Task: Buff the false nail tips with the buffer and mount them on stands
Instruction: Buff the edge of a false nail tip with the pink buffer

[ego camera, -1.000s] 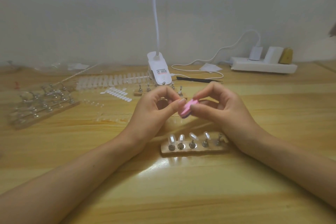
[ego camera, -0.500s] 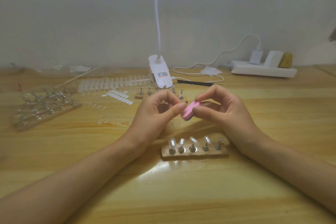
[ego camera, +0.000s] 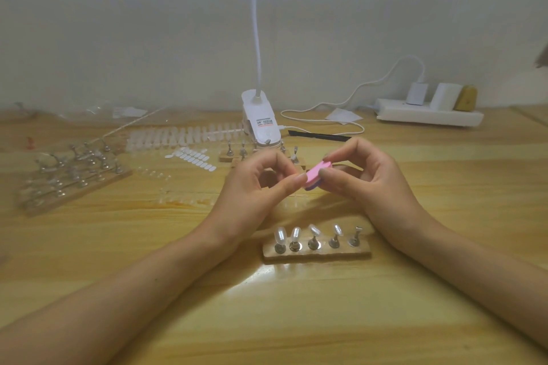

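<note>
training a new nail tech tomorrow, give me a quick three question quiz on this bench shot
1. True or false: the right hand pinches the pink buffer.
2. How many pegs on the near wooden stand carry nail tips? A two, B four, C five.
3. Fill in: the bare peg is at the stand's ___ end.
Key: 1 true; 2 B; 3 right.
</note>
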### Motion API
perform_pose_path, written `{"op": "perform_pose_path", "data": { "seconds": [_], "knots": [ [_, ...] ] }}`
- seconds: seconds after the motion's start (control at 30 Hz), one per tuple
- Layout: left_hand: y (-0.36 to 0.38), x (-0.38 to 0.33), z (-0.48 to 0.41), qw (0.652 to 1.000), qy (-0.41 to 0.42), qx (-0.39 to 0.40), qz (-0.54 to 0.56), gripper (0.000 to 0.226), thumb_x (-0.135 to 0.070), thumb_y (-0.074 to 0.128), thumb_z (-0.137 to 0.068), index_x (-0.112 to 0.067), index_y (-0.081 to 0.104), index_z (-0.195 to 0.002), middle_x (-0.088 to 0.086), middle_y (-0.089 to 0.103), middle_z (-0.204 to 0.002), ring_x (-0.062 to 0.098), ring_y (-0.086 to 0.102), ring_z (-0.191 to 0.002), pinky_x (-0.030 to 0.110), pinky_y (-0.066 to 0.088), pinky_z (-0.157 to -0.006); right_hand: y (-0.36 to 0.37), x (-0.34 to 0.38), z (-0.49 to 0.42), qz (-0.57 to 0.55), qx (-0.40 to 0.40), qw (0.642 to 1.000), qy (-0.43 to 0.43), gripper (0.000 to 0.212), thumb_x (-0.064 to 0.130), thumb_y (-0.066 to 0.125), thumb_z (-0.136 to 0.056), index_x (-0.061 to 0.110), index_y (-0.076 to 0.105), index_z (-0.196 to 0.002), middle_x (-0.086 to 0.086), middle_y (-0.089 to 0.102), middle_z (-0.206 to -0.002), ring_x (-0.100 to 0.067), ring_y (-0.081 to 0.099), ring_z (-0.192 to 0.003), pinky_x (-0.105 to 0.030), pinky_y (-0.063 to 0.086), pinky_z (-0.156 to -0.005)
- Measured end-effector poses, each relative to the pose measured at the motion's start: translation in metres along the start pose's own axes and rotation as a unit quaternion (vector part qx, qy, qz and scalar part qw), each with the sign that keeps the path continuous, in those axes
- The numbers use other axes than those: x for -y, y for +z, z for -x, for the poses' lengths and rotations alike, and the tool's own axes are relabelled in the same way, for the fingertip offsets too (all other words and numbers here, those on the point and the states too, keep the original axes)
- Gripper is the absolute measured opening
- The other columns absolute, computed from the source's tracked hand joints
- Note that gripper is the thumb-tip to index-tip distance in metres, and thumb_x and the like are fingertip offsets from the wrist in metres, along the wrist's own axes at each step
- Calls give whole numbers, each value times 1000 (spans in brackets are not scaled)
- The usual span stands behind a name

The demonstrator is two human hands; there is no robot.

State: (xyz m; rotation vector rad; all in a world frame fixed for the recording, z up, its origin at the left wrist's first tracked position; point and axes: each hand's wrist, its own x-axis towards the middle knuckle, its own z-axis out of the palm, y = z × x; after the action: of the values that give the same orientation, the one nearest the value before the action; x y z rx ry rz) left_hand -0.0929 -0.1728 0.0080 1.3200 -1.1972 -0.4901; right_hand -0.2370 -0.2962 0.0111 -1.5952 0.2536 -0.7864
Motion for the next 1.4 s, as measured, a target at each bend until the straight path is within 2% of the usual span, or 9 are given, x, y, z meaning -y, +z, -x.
{"op": "perform_pose_path", "data": {
  "seconds": [0.13, 0.27, 0.4, 0.53, 0.67, 0.77, 0.9, 1.0, 1.4],
  "knots": [
    [0, 1, 0, 1000, 2, -4, -1, 15, -19, 71, -87, -10, 61, -79, -20, 54, -60, -3, 46, -53, 7, 34, -53, 0, 2, 2, 0, 1, 1000, -9, 20, 15, 76, -81, 11, 59, -91, -10, 76, -87, -30, 75, -86, -28, 59, -76],
    [-1, 1, 0, 1000, -2, -3, 5, 14, -18, 70, -88, -10, 61, -80, -16, 58, -64, -2, 50, -53, 7, 36, -52, 3, 1, 4, 34, 49, 998, -2, 23, 13, 79, -78, 12, 60, -89, -10, 74, -91, -33, 74, -91, -44, 61, -79],
    [-1, 2, 0, 1000, -2, 2, 8, 14, -17, 70, -88, -9, 61, -81, -18, 57, -61, -3, 50, -51, 6, 35, -51, 2, 3, 3, 12, 15, 1000, -1, 20, 11, 75, -82, 9, 57, -91, -10, 75, -86, -30, 75, -86, -29, 58, -76],
    [0, 0, 1, 1000, 1, 5, 17, 14, -17, 70, -87, -11, 61, -78, -15, 60, -65, -3, 54, -54, 5, 37, -51, 4, 3, 4, 22, 69, 997, 15, 22, 10, 76, -82, 7, 58, -93, -18, 75, -89, -35, 74, -89, -41, 61, -78],
    [0, 1, 0, 1000, -1, 0, 21, 15, -14, 69, -89, -11, 60, -77, -16, 59, -62, -4, 53, -52, 4, 37, -50, 3, 3, 3, 7, 38, 999, -1, 21, 9, 75, -80, 9, 57, -90, -12, 75, -86, -31, 75, -86, -32, 59, -75],
    [0, 2, 0, 1000, 1, 0, 30, 14, -14, 69, -88, -10, 61, -78, -13, 60, -65, -3, 55, -55, 5, 38, -51, 3, 1, 4, 20, 88, 996, 24, 21, 7, 77, -81, 8, 59, -91, -20, 74, -90, -35, 74, -91, -49, 61, -76],
    [0, 2, 0, 999, -6, 2, 37, 14, -13, 69, -89, -11, 60, -78, -13, 60, -64, -4, 54, -51, 4, 37, -49, 3, 2, 4, 10, 47, 999, 15, 22, 12, 76, -80, 10, 57, -91, -12, 76, -87, -31, 75, -89, -35, 61, -71],
    [0, 2, 0, 999, -4, 2, 32, 14, -13, 69, -89, -12, 61, -78, -11, 61, -67, -3, 55, -54, 6, 38, -50, 4, 2, 4, 5, 93, 995, 27, 22, 11, 77, -81, 9, 57, -91, -17, 75, -91, -34, 74, -90, -39, 61, -73],
    [-1, 1, 0, 1000, 2, -6, 1, 14, -15, 70, -89, -14, 62, -78, -8, 58, -70, 3, 56, -62, 9, 39, -58, 0, -2, 2, -16, 81, 996, 37, 21, 12, 77, -80, 12, 59, -89, -15, 76, -91, -34, 74, -91, -36, 59, -75]
  ]
}}
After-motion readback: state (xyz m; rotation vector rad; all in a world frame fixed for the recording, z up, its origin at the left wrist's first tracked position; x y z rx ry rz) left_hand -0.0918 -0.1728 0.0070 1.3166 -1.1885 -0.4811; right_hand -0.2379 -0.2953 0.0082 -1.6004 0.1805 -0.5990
